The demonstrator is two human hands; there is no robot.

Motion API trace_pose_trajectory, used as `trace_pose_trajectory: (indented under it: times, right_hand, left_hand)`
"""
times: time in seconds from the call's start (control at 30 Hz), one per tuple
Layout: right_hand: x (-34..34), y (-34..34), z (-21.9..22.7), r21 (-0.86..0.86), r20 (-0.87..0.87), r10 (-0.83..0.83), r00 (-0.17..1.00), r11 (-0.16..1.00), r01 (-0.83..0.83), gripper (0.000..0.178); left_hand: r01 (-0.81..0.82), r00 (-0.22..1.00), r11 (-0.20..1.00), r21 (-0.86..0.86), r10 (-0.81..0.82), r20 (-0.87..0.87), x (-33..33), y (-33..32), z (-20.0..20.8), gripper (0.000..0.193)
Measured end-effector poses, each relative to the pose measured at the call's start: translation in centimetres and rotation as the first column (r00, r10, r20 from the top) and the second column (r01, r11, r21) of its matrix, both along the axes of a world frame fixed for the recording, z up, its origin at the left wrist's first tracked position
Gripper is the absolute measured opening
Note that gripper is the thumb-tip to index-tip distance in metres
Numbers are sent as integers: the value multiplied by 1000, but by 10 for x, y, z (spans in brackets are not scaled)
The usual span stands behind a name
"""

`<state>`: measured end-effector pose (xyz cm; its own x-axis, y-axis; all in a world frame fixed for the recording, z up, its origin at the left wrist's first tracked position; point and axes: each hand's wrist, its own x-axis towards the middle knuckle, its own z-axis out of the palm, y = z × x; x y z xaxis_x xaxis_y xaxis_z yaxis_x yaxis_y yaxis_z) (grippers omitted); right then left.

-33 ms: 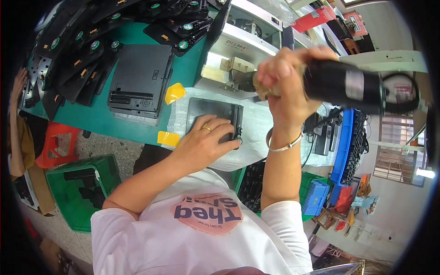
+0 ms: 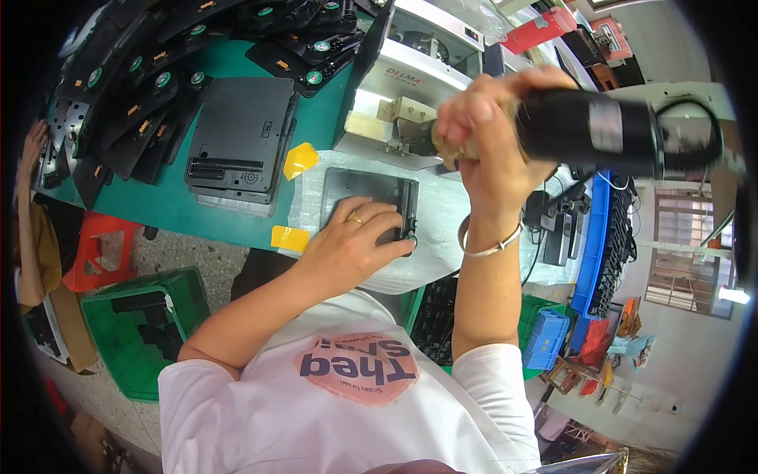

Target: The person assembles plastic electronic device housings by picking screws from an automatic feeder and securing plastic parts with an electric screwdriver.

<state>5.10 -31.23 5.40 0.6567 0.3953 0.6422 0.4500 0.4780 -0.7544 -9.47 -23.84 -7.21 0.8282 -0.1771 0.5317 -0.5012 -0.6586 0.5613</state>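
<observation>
My right hand (image 2: 497, 118) is raised and closed around a black electric screwdriver (image 2: 588, 130), held nearly level. A light-coloured wrap shows under the fingers. The tool's front end (image 2: 417, 136) reaches the front of a silver screw feeder (image 2: 407, 103); the bit's very tip is too small to make out. My left hand (image 2: 347, 241), with a ring on one finger, holds down a black plastic housing (image 2: 367, 183) that lies on a white foam sheet (image 2: 438, 229). Its fingers bend over the panel and the thumb lies along the lower right edge, beside small parts there.
Stacked black housings (image 2: 237, 130) lie left on the green mat (image 2: 162, 197), with many loose black panels (image 2: 142, 103) behind. Two yellow pieces (image 2: 290, 238) mark the foam's edge. A blue tray (image 2: 592, 253) stands right, a green crate (image 2: 142, 332) lower left. Another person's arm (image 2: 30, 158) shows far left.
The rear of the screwdriver has risen slightly in the picture, with my right hand tilting along. My left hand and the housing stay in place.
</observation>
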Motion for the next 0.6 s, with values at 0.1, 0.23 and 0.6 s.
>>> trace_pose_trajectory:
  times: [0.1,0.23,0.6]
  right_hand:
    - [1,-6,-1,-67,48,0,999,998,3,44]
    - [-24,-31,-6,54,-85,-4,996,999,9,50]
    - [-88,-92,-31,18,-213,-188,959,980,197,44]
  left_hand:
    - [-9,1000,1000,-23,9,-12,1,-1,-1,21]
    - [-2,999,1000,-30,1,-45,2,1,0,20]
    - [-7,997,1000,-23,6,-72,3,0,-1,20]
